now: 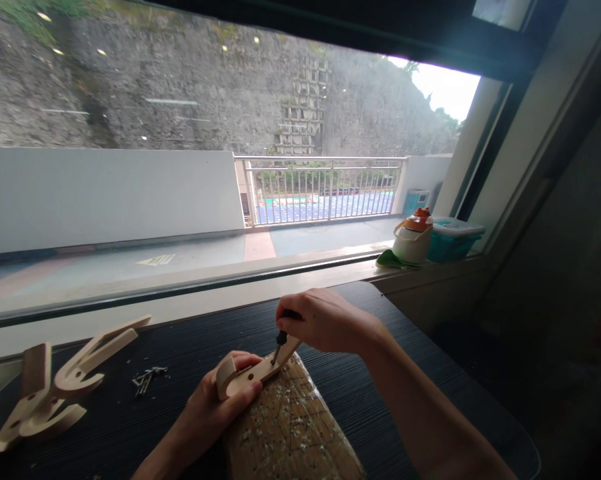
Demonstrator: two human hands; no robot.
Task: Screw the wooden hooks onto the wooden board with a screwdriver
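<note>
On the left of the black table (195,350), more hooks (36,370) lie near loose screws (149,381). In the middle, the left hand (213,403) clasps a wooden hook (240,387) on the pitted board (290,430), and if the screwdriver (281,338), clenched in the right hand (330,321), slips, it could jab those fingers. Far right, a bottle (411,246) and a box (449,245) stand on the sill (285,283), out of the way.

Wooden block (293,430) partly beyond the bottom edge

Black table (195,347): hooks (73,379), screws (147,380), board (290,420)
</note>
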